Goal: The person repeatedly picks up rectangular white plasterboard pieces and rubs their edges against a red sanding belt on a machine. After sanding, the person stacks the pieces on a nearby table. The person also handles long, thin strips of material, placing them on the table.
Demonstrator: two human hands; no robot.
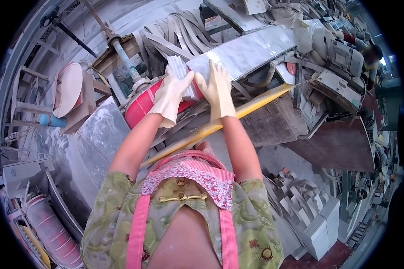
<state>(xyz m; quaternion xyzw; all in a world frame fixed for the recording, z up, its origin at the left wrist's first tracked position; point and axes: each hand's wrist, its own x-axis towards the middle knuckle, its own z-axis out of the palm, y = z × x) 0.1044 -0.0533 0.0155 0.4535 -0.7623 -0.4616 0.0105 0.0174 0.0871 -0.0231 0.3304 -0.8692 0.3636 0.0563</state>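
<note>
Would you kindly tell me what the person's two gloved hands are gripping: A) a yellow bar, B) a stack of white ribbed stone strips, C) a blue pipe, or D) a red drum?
B: the left hand and right hand press on either side of the stack of white stone strips, above the red drum.

Red drum-shaped machine housing (141, 105) at centre, dusted grey. Long yellow bar (238, 114) runs diagonally across the bench from lower left to upper right. Grey stone slab (101, 130) leans at left, below a round pale disc (69, 88) on a wooden stand. Bundle of curved grey strips (184, 27) piled up top. Dark brown board (339, 145) tilted at right. Stacks of cut white stone blocks (316, 219) lower right. Ribbed pinkish cylinder (51, 233) lower left, possibly a roller. Another worker (368, 56) far upper right, mostly hidden by machinery.
</note>
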